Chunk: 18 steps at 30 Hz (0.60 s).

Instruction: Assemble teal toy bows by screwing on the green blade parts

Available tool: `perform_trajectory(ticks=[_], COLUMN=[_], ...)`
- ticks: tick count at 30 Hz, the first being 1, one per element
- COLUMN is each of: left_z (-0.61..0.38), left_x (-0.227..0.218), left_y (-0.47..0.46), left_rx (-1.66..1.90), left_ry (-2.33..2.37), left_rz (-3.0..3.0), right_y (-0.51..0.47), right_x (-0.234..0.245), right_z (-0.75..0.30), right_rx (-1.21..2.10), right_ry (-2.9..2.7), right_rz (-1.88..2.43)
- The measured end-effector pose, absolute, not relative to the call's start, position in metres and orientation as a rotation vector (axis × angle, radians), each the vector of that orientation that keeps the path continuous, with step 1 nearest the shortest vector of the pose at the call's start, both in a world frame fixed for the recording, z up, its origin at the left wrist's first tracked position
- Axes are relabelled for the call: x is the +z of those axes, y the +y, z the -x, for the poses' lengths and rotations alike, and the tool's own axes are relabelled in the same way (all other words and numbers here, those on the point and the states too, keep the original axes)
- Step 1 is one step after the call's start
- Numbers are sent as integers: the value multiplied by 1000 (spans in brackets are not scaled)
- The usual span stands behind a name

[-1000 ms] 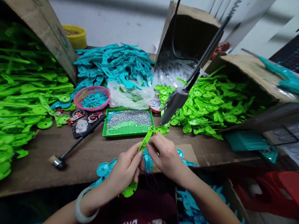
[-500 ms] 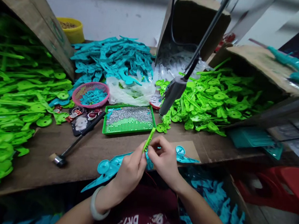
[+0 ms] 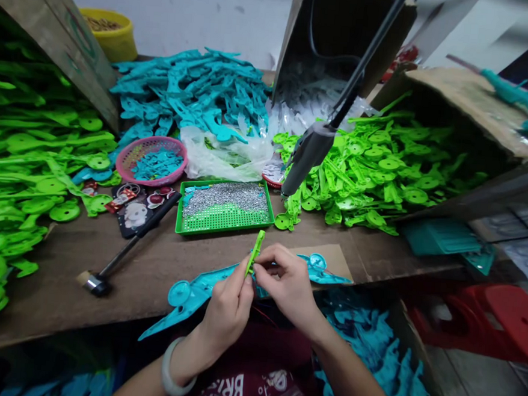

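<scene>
A slim green plastic piece (image 3: 256,250) stands tilted upward between my hands, above the front edge of the bench. My left hand (image 3: 229,304) pinches its lower end between thumb and fingers. The fingertips of my right hand (image 3: 288,281) are closed against the piece's right side; whether they hold some small part there is hidden. Below and behind both hands lies a long blue plastic part (image 3: 194,297) with round discs, its middle covered by my hands. A flat piece of cardboard (image 3: 338,260) lies under its right end.
A green tray (image 3: 208,223) of small metal pieces stands ahead, beside a pink basket (image 3: 126,163) of blue bits. An electric screwdriver (image 3: 310,156) hangs over the bench. A hammer (image 3: 119,257) lies left. Green parts (image 3: 378,170) are heaped right, blue parts (image 3: 194,90) behind.
Both hands and the green piece have shifted slightly left in the picture, and the piece stands a little more upright. The camera view has moved slightly too. The grip looks the same.
</scene>
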<state>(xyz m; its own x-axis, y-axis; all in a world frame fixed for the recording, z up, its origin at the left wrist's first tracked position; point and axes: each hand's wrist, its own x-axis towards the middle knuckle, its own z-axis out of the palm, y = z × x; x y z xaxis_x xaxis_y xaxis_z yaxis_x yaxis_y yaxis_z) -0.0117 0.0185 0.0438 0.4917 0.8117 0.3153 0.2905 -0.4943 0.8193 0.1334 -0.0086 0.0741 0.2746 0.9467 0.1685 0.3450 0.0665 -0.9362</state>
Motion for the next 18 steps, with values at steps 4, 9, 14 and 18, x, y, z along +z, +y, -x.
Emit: perform_trajectory(ticks=[4,9,14,18], left_z=[15,15,14,14], left_x=[42,34,32,29], left_y=[16,18,16,13], left_rx=[894,1090,1117,1172], left_ry=[921,978,993,964], left_rz=[-1971,-2198,-2261,-2356], right_y=[-7,-9,-9,-8], right_x=[74,68,66,69], right_z=[-131,-119,-116,-119], right_rx=[763,490,653,765], right_ry=[-1264,-1388,-1252,-1241], right_rz=[1474,1467,1546,1574])
